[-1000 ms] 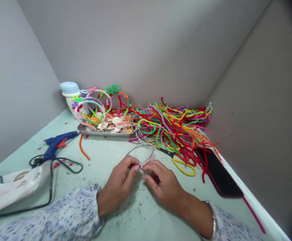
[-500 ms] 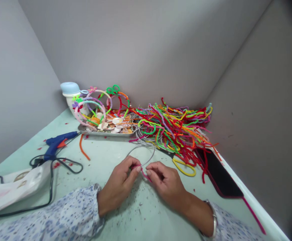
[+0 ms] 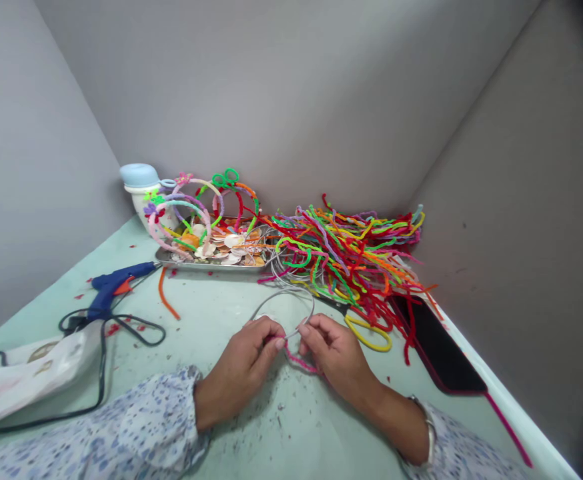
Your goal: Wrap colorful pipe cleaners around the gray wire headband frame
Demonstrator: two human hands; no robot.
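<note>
Between the finger and thumb of my left hand [image 3: 244, 357] is one end of a pink pipe cleaner [image 3: 299, 363], together with a thin grey wire [image 3: 313, 304]. The wire curves in a loop above both hands. My right hand [image 3: 340, 359] is closed at the wire, its thumb and forefinger pinched on it just right of the left fingertips. From the left fingertips the pipe cleaner droops and runs to the right hand's lower fingers; its far end is hidden there.
Behind lie a heap of coloured pipe cleaners [image 3: 341, 250] and a metal tray [image 3: 216, 267] with discs and finished hoops. Yellow-handled scissors [image 3: 369, 333] and a black phone [image 3: 441, 347] are right. A blue glue gun [image 3: 109, 288], its cord, and a white bag [image 3: 31, 380] are left.
My right hand has shifted slightly up and its fingertips have come onto the grey wire. The wire loop has tilted right, and more of the pink pipe cleaner shows between the hands.
</note>
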